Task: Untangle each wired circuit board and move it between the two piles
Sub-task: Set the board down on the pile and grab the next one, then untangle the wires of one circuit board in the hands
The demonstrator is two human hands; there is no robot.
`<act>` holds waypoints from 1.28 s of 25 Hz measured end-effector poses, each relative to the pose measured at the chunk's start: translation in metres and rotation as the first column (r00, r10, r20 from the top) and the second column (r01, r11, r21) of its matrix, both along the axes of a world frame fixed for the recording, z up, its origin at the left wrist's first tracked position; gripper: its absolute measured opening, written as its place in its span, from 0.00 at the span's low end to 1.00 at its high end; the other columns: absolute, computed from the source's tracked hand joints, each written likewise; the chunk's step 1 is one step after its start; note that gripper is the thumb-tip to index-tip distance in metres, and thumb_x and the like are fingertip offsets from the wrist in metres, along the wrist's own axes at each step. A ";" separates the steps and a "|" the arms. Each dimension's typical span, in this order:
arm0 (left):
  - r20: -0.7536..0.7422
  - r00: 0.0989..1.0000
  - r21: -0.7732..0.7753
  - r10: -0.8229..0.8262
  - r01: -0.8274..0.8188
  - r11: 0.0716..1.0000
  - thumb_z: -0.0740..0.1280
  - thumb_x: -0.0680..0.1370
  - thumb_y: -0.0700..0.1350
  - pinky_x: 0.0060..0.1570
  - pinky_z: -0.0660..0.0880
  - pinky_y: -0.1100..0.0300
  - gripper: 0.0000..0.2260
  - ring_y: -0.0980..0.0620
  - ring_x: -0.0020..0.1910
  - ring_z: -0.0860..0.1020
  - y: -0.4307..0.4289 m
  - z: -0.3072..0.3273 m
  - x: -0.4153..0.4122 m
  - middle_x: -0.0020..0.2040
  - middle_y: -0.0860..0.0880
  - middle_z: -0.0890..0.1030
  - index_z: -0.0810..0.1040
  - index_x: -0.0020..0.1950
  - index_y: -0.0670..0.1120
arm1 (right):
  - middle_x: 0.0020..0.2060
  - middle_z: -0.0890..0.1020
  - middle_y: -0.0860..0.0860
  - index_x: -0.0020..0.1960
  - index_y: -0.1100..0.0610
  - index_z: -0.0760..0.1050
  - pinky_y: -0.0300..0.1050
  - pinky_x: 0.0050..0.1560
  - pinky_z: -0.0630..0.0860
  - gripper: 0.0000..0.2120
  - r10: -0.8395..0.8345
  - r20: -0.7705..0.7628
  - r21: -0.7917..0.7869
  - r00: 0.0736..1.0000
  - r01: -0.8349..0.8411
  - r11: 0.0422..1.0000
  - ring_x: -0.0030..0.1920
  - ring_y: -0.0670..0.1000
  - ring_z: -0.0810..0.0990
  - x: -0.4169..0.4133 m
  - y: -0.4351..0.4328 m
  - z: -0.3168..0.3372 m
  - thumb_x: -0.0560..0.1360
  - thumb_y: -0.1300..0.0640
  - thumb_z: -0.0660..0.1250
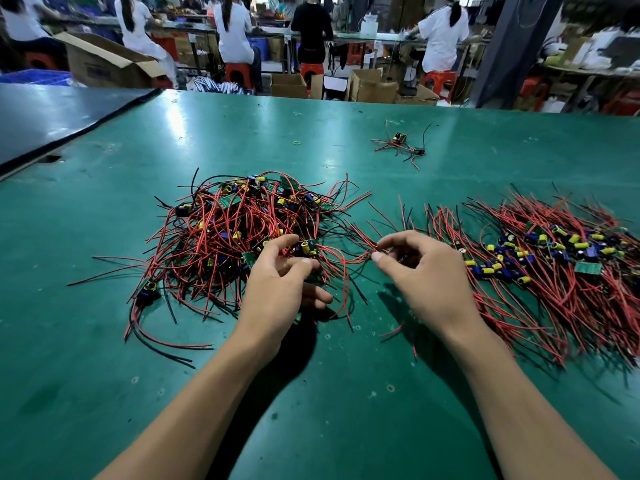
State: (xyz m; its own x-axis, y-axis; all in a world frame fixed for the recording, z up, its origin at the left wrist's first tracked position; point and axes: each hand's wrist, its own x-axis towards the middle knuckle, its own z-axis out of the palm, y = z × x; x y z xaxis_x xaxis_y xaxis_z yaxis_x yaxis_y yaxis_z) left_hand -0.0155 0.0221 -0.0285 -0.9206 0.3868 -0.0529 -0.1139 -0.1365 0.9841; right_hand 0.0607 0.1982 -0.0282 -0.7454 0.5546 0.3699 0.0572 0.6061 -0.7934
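**Table** (346, 393): green top, carrying 2 piles and 1 stray lot.

**Tangled pile** (225, 230): left of the table's middle. Boards with red and black leads heaped and knotted together. Still sizeable, so judged a good share of the work left.

**Sorted pile** (554, 271): toward the right edge. Leads combed roughly parallel, boards banded through the middle. Judged finished work, about as much as remains.

**Stray cluster** (398, 143): toward the far edge, well apart from both piles. Purpose not clear.

**Circuit board** (306, 247): at the near right fringe of the tangled pile, yellow capacitor uppermost. Not yet free of neighbouring leads.

**Left hand** (280, 282): fingers curled, thumb and forefinger pinching that board.

**Right hand** (426, 271): between the 2 piles. Thumb and forefinger closed on red wires (356, 252) running from the board, other fingers loosely bent.

**Status**: 1 board mid-untangling, transfer pending.
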 end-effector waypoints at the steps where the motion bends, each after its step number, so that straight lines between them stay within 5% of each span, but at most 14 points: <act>1: -0.005 1.000 -0.002 -0.002 0.002 1.000 0.61 0.81 0.34 0.28 0.78 0.56 0.14 0.48 0.27 0.79 0.000 0.000 0.001 0.52 0.37 0.79 0.69 0.66 0.45 | 0.34 0.82 0.45 0.46 0.52 0.84 0.33 0.39 0.73 0.04 0.036 0.037 0.002 0.999 -0.036 0.999 0.32 0.40 0.75 0.000 -0.002 -0.001 0.72 0.58 0.77; 8: -0.059 0.998 -0.054 0.037 -0.040 0.998 0.62 0.80 0.33 0.29 0.79 0.56 0.12 0.45 0.30 0.82 0.001 -0.005 -0.001 0.53 0.37 0.77 0.71 0.61 0.47 | 0.35 0.81 0.47 0.54 0.49 0.81 0.29 0.37 0.70 0.11 -0.031 0.087 0.028 0.996 0.029 0.999 0.30 0.42 0.72 0.000 0.005 -0.005 0.73 0.57 0.76; 13: -0.072 0.996 -0.038 0.046 -0.049 0.998 0.62 0.80 0.32 0.30 0.79 0.57 0.17 0.45 0.30 0.83 0.000 -0.005 -0.001 0.53 0.44 0.79 0.71 0.65 0.47 | 0.34 0.81 0.43 0.52 0.52 0.83 0.44 0.49 0.77 0.08 -0.166 0.235 0.139 0.958 0.137 0.981 0.41 0.49 0.81 0.002 0.013 -0.007 0.74 0.52 0.74; 18: -0.102 0.993 0.085 0.064 -0.056 0.995 0.63 0.79 0.31 0.29 0.79 0.56 0.17 0.44 0.29 0.82 0.000 0.000 0.003 0.50 0.43 0.82 0.73 0.63 0.48 | 0.37 0.82 0.43 0.51 0.51 0.83 0.44 0.47 0.75 0.07 -0.249 0.262 0.233 0.933 0.189 0.954 0.44 0.52 0.81 0.006 0.016 -0.003 0.74 0.51 0.73; 22: -0.176 0.977 0.144 0.117 -0.092 0.985 0.66 0.78 0.32 0.28 0.79 0.54 0.13 0.43 0.28 0.81 0.000 0.001 0.005 0.46 0.41 0.84 0.72 0.57 0.47 | 0.48 0.81 0.49 0.58 0.51 0.82 0.48 0.55 0.74 0.13 -0.234 0.101 0.368 0.967 0.183 0.912 0.52 0.54 0.79 0.003 0.012 -0.004 0.73 0.53 0.75; 27: -0.182 0.966 0.167 0.182 -0.152 0.974 0.70 0.78 0.40 0.25 0.75 0.57 0.09 0.44 0.25 0.79 -0.003 0.002 0.004 0.41 0.41 0.84 0.70 0.53 0.45 | 0.72 0.70 0.50 0.74 0.45 0.70 0.53 0.71 0.58 0.29 -0.353 0.409 0.491 0.842 0.124 0.862 0.73 0.55 0.62 0.002 0.022 -0.020 0.76 0.39 0.69; 32: -0.306 0.949 0.043 0.070 -0.060 0.997 0.74 0.74 0.44 0.19 0.66 0.62 0.07 0.51 0.19 0.68 -0.004 0.002 0.009 0.29 0.47 0.75 0.77 0.47 0.46 | 0.67 0.77 0.50 0.68 0.48 0.77 0.54 0.66 0.67 0.24 -0.405 0.332 0.443 0.852 0.238 0.864 0.68 0.56 0.71 0.004 0.033 -0.022 0.76 0.39 0.68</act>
